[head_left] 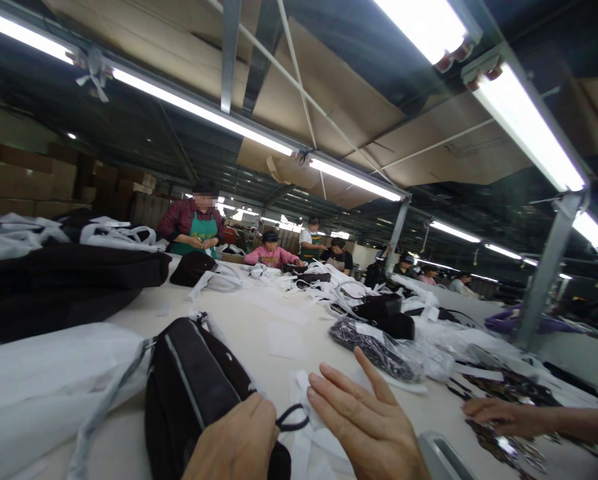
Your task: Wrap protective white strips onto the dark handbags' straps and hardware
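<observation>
Under strip lights (203, 111) | pale table (316, 337) | left grip (236, 437) clutching black bag (179, 373) | right grip (366, 427) spread

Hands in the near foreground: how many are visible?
3: the left hand on the black bag, the right hand spread beside it, and a co-worker's hand at the right.

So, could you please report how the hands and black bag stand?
Left hand closed on black bag, bag on pale table. Right hand open beside it. Plastic-wrapped bundle just beyond right hand.
</observation>
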Demonstrator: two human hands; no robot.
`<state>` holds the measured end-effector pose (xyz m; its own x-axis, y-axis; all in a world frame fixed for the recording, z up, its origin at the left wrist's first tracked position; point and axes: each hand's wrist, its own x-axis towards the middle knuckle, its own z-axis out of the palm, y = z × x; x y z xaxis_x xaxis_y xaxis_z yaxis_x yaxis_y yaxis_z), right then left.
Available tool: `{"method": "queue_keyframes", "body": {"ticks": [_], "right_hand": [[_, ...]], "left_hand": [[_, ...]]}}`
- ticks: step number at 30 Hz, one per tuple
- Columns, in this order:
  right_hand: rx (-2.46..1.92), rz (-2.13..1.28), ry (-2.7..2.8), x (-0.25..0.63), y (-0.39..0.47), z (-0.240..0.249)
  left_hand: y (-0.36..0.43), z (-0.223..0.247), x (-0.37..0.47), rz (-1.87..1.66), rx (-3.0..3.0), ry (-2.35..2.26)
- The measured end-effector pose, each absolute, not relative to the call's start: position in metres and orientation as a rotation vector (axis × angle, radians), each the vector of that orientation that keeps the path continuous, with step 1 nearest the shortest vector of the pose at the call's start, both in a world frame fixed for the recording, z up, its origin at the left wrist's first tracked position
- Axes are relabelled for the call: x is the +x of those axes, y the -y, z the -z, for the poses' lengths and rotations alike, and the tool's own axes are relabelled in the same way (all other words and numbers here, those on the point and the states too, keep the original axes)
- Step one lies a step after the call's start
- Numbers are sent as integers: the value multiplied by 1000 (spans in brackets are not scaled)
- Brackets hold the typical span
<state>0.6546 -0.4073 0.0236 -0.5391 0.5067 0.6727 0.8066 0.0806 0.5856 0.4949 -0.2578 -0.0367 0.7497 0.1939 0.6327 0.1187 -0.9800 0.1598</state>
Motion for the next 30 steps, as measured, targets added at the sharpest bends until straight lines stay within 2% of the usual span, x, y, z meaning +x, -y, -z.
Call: {"method": "queue_keyframes", "body": {"ticks": [5,13,22,30], "right_hand": [[-1330,1418,2071,652,404,-19],[-1294,1304,2151,643,399,-18],[-1533,980,1995,626,388,1],[-1631,837,2002,624,390,3]], "left_hand": [[257,29,490,-1018,2864,-217],[262,33,499,-784,2817,-212],[258,21,496,-892,2308,2],[220,-13,452,-628,2627,-47]]}}
